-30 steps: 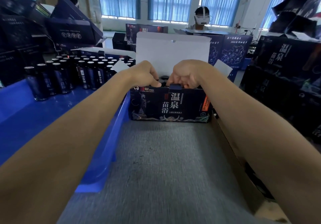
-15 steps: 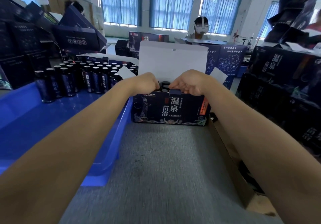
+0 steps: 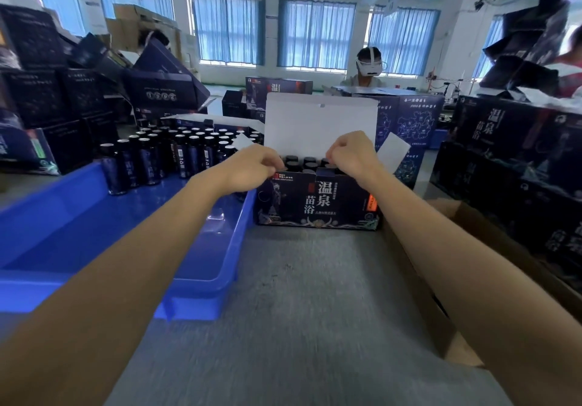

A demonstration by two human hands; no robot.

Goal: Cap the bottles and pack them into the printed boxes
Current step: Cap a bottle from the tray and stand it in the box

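A dark printed box (image 3: 318, 199) stands on the grey table, its white lid (image 3: 321, 122) raised at the back. Several capped dark bottles (image 3: 304, 162) fill it in rows. My left hand (image 3: 255, 166) is at the box's left front corner, its curled fingers pinching the rim there. My right hand (image 3: 349, 152) hovers over the right end of the box, fingers curled down onto a bottle cap; the fingertips are hidden behind the knuckles. More capped bottles (image 3: 176, 153) stand grouped in the blue tray (image 3: 201, 267) on the left.
A white side flap (image 3: 393, 150) sticks out at the box's right. A brown carton's edge (image 3: 419, 283) runs along the right, with stacked printed boxes (image 3: 516, 166) behind it. More dark boxes (image 3: 47, 106) pile up at left. A person with a headset (image 3: 367, 68) sits at the back.
My two hands were close together over the middle of the box's front rim; they have spread apart to its left and right ends. The camera view has tilted up slightly.
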